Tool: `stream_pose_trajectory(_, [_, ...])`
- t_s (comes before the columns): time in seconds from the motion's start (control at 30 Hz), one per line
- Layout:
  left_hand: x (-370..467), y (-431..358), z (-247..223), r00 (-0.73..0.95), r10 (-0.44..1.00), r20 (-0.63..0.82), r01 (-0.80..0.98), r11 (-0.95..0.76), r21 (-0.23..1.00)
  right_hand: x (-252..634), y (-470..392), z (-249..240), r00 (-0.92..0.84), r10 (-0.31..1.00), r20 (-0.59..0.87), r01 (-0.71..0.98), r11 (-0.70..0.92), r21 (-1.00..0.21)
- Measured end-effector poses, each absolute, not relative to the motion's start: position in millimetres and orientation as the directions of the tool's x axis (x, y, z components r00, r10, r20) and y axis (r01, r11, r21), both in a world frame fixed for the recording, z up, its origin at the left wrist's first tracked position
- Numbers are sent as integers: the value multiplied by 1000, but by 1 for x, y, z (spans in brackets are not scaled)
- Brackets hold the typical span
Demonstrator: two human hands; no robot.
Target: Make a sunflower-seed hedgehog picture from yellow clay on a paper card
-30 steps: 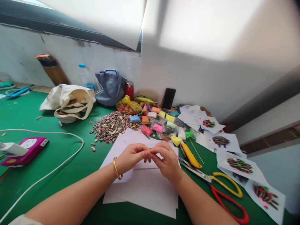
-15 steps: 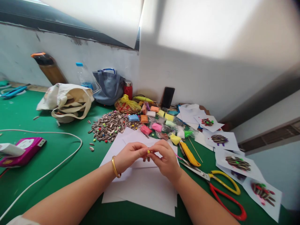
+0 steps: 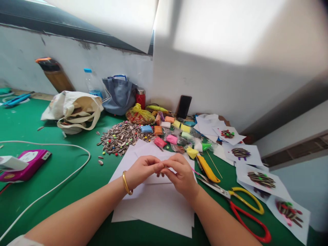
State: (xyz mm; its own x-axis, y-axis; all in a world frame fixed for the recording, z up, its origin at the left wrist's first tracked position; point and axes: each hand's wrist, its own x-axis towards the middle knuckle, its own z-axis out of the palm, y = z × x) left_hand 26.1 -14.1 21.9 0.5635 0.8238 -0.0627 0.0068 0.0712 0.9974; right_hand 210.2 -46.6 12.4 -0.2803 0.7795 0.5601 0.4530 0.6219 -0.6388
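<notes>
My left hand (image 3: 146,170), with a gold bangle at the wrist, meets my right hand (image 3: 179,172) over the white paper sheets (image 3: 164,208). Both hands are closed, thumbs and fingertips pressed together; whatever lies between them is hidden. Behind my hands are small packs of coloured clay, among them a pink one (image 3: 171,139), a red one (image 3: 160,142) and a yellow one (image 3: 191,152). Striped sunflower seeds (image 3: 120,138) with small coloured balls are heaped at the back left of the paper.
Scissors (image 3: 228,194) and a yellow cutter (image 3: 208,169) lie right of my hands. Seed pictures (image 3: 261,179) line the right edge. A white cable (image 3: 64,181) crosses the left side. Bags (image 3: 119,94), bottles and a phone (image 3: 183,106) stand along the wall.
The small yellow piece that showed between my fingertips is now out of sight, and my fingertips have come closer together.
</notes>
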Motion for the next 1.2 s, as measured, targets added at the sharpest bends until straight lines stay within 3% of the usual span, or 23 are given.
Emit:
stream_pose_trajectory(0.93, [27, -14, 18, 556, 830, -46, -33, 77, 996, 209, -45, 7, -279, 740, 612, 462, 662, -590])
stream_pose_trajectory(1.07, [26, -11, 16, 542, 840, -37, 43, 16, 999, 212, -44, 8, -243, 759, 604, 479, 635, -606])
stream_pose_trajectory(1.2, [19, 0, 12, 346, 938, 6, 208, -83, 975, 218, -37, 4, -103, 802, 588, 521, 547, -655])
